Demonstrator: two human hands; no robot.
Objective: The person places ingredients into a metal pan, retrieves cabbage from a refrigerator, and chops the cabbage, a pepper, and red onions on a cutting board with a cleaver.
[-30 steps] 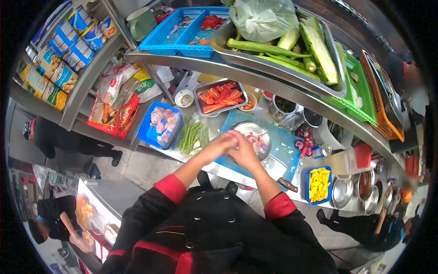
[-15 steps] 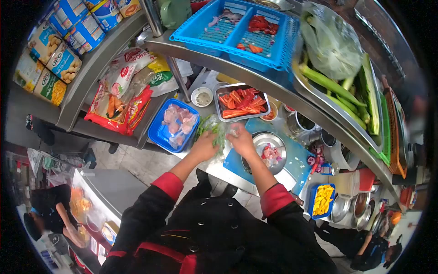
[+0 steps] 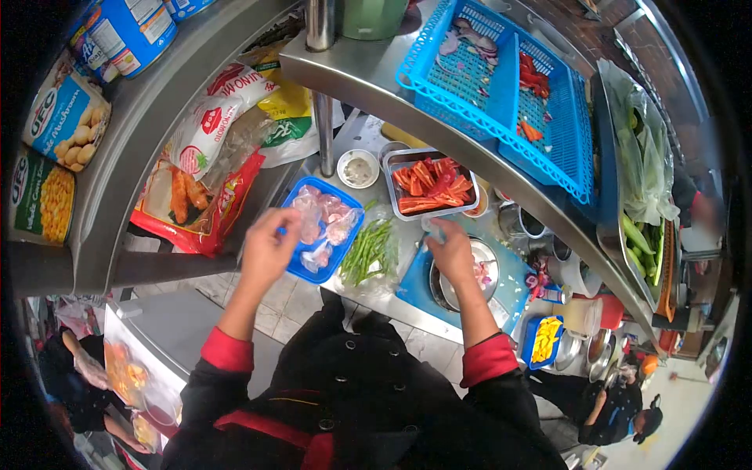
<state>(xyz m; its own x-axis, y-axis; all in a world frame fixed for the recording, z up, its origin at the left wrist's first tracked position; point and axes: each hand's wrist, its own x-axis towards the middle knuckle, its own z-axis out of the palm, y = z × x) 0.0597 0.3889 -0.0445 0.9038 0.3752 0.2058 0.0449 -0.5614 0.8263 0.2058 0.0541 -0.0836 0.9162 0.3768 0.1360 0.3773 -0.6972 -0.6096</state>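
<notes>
My left hand [image 3: 270,244] is over the left edge of a blue tray [image 3: 323,276] with several plastic-wrapped pieces of raw meat [image 3: 338,227]. Its fingers are bent into a pinch beside one wrapped piece, and whether they grip anything is unclear. My right hand [image 3: 452,249] is closed on a small bit of clear plastic [image 3: 431,225], left of a steel bowl [image 3: 492,262] holding chopped pieces. Between my hands, green beans [image 3: 366,252] lie on a clear plastic bag [image 3: 384,280]. A steel container [image 3: 429,208] of sliced red peppers [image 3: 427,184] stands behind them.
A steel shelf [image 3: 356,82] overhangs the counter, carrying a divided blue basket [image 3: 489,117]. Cans [image 3: 66,117] and food packets [image 3: 207,141] fill the left shelves. A blue cutting board [image 3: 419,286] lies under the bowl. Co-workers [image 3: 86,372] [image 3: 611,403] stand at both sides.
My left hand has left the green beans and moved left to the blue tray. My right hand has shifted slightly right, still with clear plastic. The view has turned left.
</notes>
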